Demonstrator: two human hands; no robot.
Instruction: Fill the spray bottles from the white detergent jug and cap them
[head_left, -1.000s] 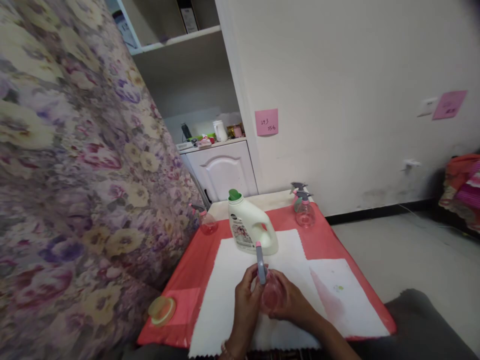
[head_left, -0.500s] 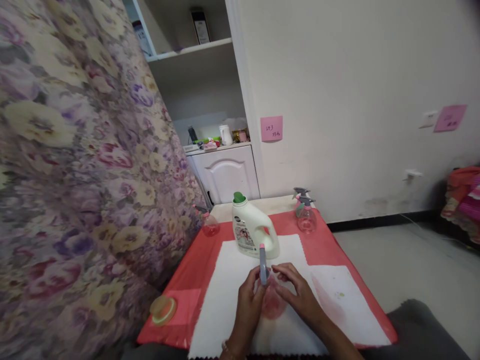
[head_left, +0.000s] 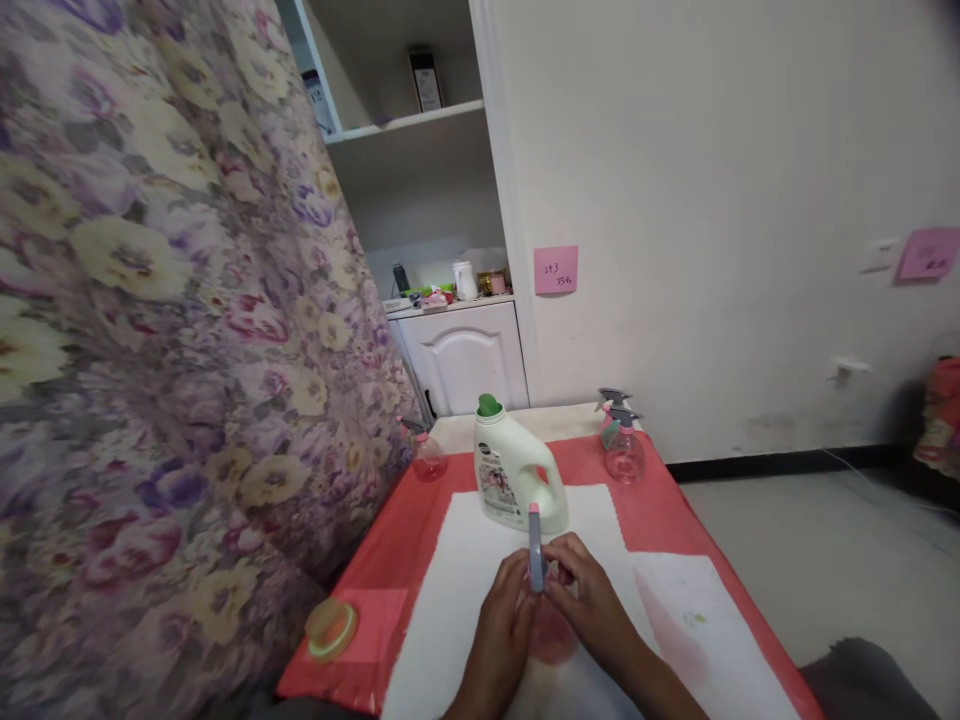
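A clear pink spray bottle [head_left: 553,640] with a grey and pink trigger head stands on the white cloth [head_left: 431,620] close in front of me. My left hand [head_left: 501,615] is closed around the left side of its neck, just below the spray head. From the other side, my right hand [head_left: 589,592] pinches the collar with bent fingers. The hands partly hide the neck and collar. Just behind the bottle is a pale green detergent jug [head_left: 517,480] with a handle, its mouth uncapped and showing a green spout.
A yellowish round cap [head_left: 330,632] lies at the table's left. Another spray bottle [head_left: 429,458] stands at the back left, with two more, one a clear pink bottle [head_left: 625,458], at the back right. A stained white sheet [head_left: 739,620] covers the right side. A floral curtain [head_left: 187,350] hangs left.
My right hand has gone from loosely spread fingers beside the neck to a pinch on the collar. My left hand keeps its hold. The whole view has shifted slightly.
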